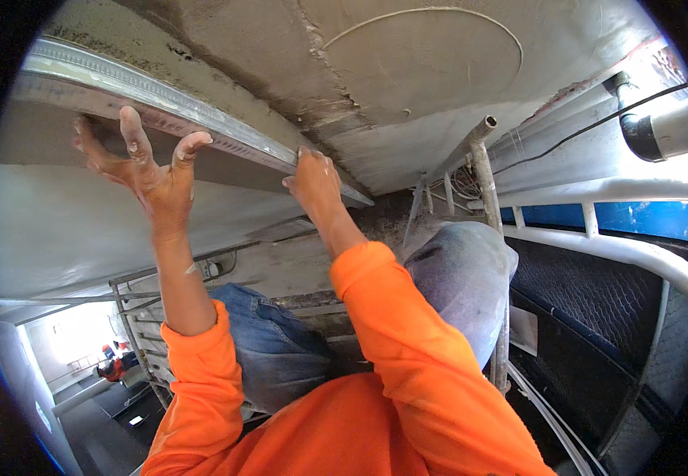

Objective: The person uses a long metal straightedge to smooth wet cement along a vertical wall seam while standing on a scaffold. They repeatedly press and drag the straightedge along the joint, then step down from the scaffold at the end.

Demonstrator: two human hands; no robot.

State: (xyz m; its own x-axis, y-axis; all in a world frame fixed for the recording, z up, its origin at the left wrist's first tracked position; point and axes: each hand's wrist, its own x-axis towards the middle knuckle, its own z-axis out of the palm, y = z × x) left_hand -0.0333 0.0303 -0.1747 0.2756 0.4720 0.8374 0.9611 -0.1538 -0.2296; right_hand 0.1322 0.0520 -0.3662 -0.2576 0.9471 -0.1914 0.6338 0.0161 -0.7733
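Observation:
A long silver metal profile bar (237,136) runs slantwise along the edge of a grey plastered beam overhead, from the upper left to the middle. Closed around its lower edge near the far end is my right hand (318,184), knuckles up and thumb underneath. My left hand (153,176) is raised below the bar's nearer stretch, palm up, with its fingers spread and nothing held. Its fingertips come close to the bar; whether they touch it I cannot tell. Pale smears of plaster mark the left fingers. Damp, rough plaster (320,99) covers the surface beside the bar.
Metal scaffold tubes (484,178) rise at the right, close to my knee (463,274). A white railing (622,258) and a dark mesh (598,297) lie beyond. A black cable (574,145) leads to a pipe (669,131). Far below at left, a person (115,366) is visible.

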